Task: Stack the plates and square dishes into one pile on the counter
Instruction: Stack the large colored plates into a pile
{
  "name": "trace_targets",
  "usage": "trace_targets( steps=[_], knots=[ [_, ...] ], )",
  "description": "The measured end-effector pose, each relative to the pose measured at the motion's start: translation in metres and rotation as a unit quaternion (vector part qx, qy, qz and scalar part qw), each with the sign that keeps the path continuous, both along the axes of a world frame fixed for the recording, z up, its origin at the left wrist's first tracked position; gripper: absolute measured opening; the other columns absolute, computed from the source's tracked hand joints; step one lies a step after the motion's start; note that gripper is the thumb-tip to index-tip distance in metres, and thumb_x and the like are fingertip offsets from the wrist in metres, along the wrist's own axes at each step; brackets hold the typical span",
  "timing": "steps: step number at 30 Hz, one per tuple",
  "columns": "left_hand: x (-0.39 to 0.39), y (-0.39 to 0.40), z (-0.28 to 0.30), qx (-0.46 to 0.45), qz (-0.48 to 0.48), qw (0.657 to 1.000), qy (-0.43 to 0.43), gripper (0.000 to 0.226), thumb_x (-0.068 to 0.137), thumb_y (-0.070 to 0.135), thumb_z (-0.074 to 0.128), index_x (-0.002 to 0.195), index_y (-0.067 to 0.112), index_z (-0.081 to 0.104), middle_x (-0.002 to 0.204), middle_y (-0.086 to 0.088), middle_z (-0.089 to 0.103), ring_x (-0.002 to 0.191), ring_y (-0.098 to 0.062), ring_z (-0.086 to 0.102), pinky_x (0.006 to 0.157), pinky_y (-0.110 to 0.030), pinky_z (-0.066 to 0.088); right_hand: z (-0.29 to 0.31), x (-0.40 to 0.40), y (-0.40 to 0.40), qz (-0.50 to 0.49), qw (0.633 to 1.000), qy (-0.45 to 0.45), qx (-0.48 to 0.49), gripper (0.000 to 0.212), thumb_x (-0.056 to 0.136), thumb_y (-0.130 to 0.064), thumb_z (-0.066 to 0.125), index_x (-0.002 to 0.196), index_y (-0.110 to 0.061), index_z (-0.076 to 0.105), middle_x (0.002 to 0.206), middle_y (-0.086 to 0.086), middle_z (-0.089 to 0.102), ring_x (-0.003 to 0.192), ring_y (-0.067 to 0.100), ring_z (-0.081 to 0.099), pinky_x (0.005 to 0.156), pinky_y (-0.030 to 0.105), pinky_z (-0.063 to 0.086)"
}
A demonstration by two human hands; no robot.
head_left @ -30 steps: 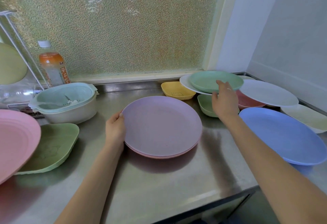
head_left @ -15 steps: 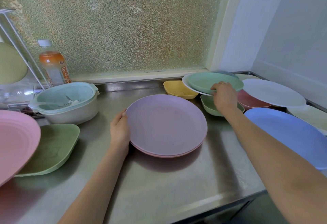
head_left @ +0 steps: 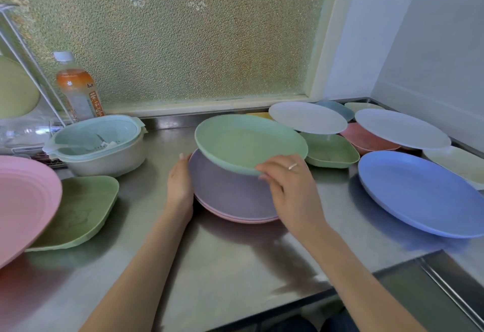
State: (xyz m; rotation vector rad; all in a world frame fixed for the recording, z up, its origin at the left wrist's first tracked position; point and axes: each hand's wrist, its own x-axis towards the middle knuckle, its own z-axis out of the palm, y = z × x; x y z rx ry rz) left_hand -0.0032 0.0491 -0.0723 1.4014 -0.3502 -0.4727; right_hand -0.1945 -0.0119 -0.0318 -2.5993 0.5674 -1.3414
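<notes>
Fingers of the right hand [head_left: 290, 187] curl over the near rim of the green plate [head_left: 248, 143], holding it tilted above the purple plate [head_left: 230, 195] to lower it squarely. Left hand [head_left: 179, 183] lies flat against the pile's left edge, steadying it on the counter [head_left: 235, 261].

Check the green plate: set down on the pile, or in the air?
In the air, tilted. The right hand grips the green plate by its near rim above the purple plate.
</notes>
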Motion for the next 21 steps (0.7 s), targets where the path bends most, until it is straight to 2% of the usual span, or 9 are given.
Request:
trace_targets(
  steps=[4, 8, 11, 12, 14, 15, 18, 19, 21],
  knots=[
    [-0.001, -0.001, 0.001, -0.028, 0.001, 0.999, 0.043, 0.044, 0.100, 0.037, 0.033, 0.083, 0.024, 0.071, 0.080, 0.005, 0.071, 0.073, -0.009, 0.065, 0.067, -0.026, 0.049, -0.015, -0.016, 0.020, 0.015, 0.998, 0.059, 0.010, 0.026, 0.071, 0.013, 0.066, 0.088, -0.006, 0.073, 0.083, 0.004, 0.069, 0.081, 0.018, 0.052, 0.073, 0.023, 0.041],
    [0.001, 0.000, 0.000, 0.039, -0.009, 0.998, -0.046, 0.038, 0.099, 0.032, 0.034, 0.090, 0.020, 0.070, 0.087, 0.006, 0.071, 0.083, -0.013, 0.063, 0.074, -0.024, 0.050, -0.022, -0.025, 0.026, 0.017, 0.993, 0.102, 0.048, 0.028, 0.072, 0.011, 0.066, 0.091, -0.007, 0.075, 0.083, 0.002, 0.069, 0.080, 0.023, 0.059, 0.071, 0.023, 0.042],
    [0.001, 0.000, -0.003, 0.014, -0.022, 0.998, -0.061, 0.028, 0.098, 0.018, 0.039, 0.092, 0.022, 0.067, 0.082, 0.017, 0.069, 0.081, -0.005, 0.062, 0.072, -0.011, 0.048, -0.020, -0.027, 0.024, 0.026, 0.989, 0.122, 0.080, 0.026, 0.079, 0.006, 0.064, 0.096, -0.010, 0.075, 0.085, 0.001, 0.068, 0.084, 0.020, 0.056, 0.072, 0.023, 0.044],
    [0.000, 0.000, -0.004, 0.000, -0.021, 0.999, -0.049, 0.027, 0.097, 0.016, 0.040, 0.100, 0.022, 0.067, 0.091, 0.020, 0.069, 0.088, -0.002, 0.062, 0.080, -0.012, 0.048, -0.019, -0.028, 0.024, 0.030, 0.987, 0.131, 0.088, 0.026, 0.081, 0.005, 0.062, 0.097, -0.011, 0.075, 0.086, 0.000, 0.068, 0.085, 0.020, 0.055, 0.073, 0.024, 0.044],
    [-0.002, 0.000, -0.002, -0.007, -0.022, 0.999, -0.034, 0.032, 0.096, 0.015, 0.043, 0.123, 0.017, 0.060, 0.119, 0.010, 0.062, 0.109, -0.008, 0.058, 0.098, -0.024, 0.043, -0.018, -0.027, 0.022, 0.040, 0.983, 0.141, 0.113, 0.024, 0.086, 0.001, 0.059, 0.100, -0.012, 0.074, 0.089, 0.000, 0.068, 0.089, 0.017, 0.054, 0.076, 0.023, 0.042],
    [-0.002, 0.000, -0.003, -0.014, -0.033, 0.999, -0.035, 0.033, 0.095, 0.014, 0.044, 0.122, 0.020, 0.062, 0.121, 0.006, 0.063, 0.109, -0.010, 0.059, 0.097, -0.025, 0.045, -0.018, -0.027, 0.021, 0.042, 0.981, 0.143, 0.122, 0.023, 0.088, -0.002, 0.058, 0.100, -0.013, 0.074, 0.090, 0.000, 0.068, 0.090, 0.016, 0.053, 0.077, 0.021, 0.040],
    [-0.004, 0.004, -0.001, -0.040, -0.074, 0.995, -0.055, 0.050, 0.090, 0.003, 0.042, 0.083, 0.040, 0.075, 0.085, 0.018, 0.074, 0.080, 0.004, 0.068, 0.065, -0.010, 0.050, -0.019, -0.026, 0.018, 0.050, 0.978, 0.149, 0.140, 0.021, 0.090, -0.008, 0.057, 0.100, -0.015, 0.074, 0.093, -0.003, 0.069, 0.092, 0.012, 0.051, 0.079, 0.011, 0.035],
    [-0.004, 0.004, -0.002, -0.045, -0.074, 0.995, -0.054, 0.053, 0.089, 0.001, 0.042, 0.078, 0.040, 0.075, 0.078, 0.021, 0.073, 0.074, 0.006, 0.067, 0.059, -0.008, 0.049, -0.019, -0.026, 0.016, 0.055, 0.976, 0.150, 0.148, 0.020, 0.091, -0.009, 0.057, 0.099, -0.017, 0.074, 0.093, -0.004, 0.069, 0.093, 0.011, 0.051, 0.080, 0.007, 0.032],
    [-0.004, 0.003, -0.003, -0.049, -0.057, 0.996, -0.043, 0.044, 0.089, 0.001, 0.044, 0.089, 0.032, 0.075, 0.076, 0.020, 0.073, 0.071, 0.007, 0.067, 0.057, -0.008, 0.048, -0.020, -0.026, 0.014, 0.061, 0.974, 0.151, 0.155, 0.020, 0.092, -0.013, 0.056, 0.099, -0.019, 0.074, 0.095, -0.006, 0.069, 0.093, 0.008, 0.051, 0.081, 0.005, 0.031]
  ],
)
